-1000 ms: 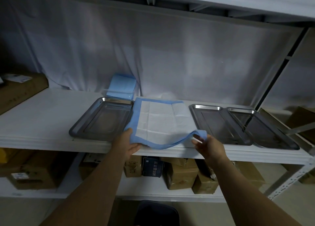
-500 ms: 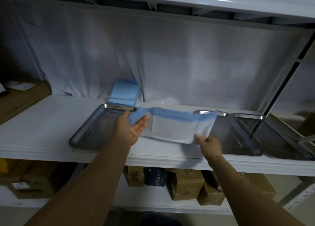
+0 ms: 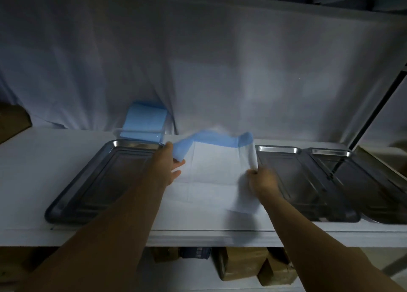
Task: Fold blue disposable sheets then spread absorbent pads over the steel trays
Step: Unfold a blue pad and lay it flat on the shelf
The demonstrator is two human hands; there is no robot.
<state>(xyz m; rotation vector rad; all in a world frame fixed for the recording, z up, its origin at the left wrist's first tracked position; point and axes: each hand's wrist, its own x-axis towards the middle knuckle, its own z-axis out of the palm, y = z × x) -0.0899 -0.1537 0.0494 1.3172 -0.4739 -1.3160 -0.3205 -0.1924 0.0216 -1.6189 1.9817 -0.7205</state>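
Observation:
A blue-edged white absorbent pad (image 3: 211, 170) lies stretched over the shelf between steel trays, its far blue edge curled up and blurred. My left hand (image 3: 170, 167) holds its left edge, fingers partly spread. My right hand (image 3: 262, 179) pinches the pad's right edge, which hangs folded. An empty steel tray (image 3: 66, 203) sits left of the pad. Two more empty steel trays (image 3: 308, 186) (image 3: 374, 188) sit to the right. Whether a tray lies under the pad is hidden.
A stack of folded blue sheets (image 3: 145, 122) leans against the white cloth backdrop (image 3: 198, 60) behind the left tray. A cardboard box (image 3: 13, 122) sits at the far left of the white shelf (image 3: 26, 159). Several cardboard boxes (image 3: 242, 265) sit on the lower shelf.
The pad went from lying flat to being lifted, then spread wider over the shelf. Both hands moved forward and apart. My view came closer to the shelf.

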